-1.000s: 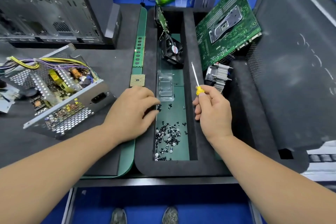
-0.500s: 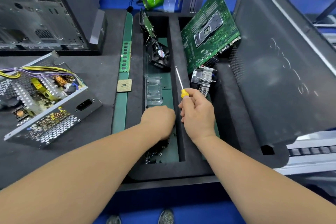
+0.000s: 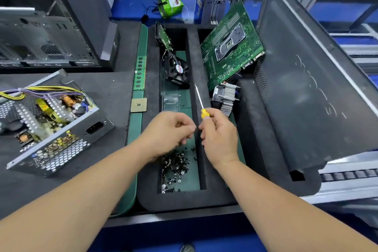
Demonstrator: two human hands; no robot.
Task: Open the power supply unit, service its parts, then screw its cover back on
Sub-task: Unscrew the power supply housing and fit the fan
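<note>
The power supply unit lies on the black mat at the left with its cover off, its circuit board and yellow and purple wires exposed. A pile of small black screws sits in the green-floored slot of the black foam tray. My left hand hovers just above the pile with fingertips pinched together; anything between them is too small to see. My right hand holds a yellow-handled screwdriver upright, tip pointing away, its fingers almost touching my left fingertips.
The tray also holds a black fan, a clear plastic piece, a green motherboard and a heatsink. A RAM stick and CPU lie left of it. A dark side panel leans at right; a computer case stands back left.
My left hand went down into the screw pile, then lifted with fingertips pinched toward my right hand. The right hand kept the screwdriver and barely moved.
</note>
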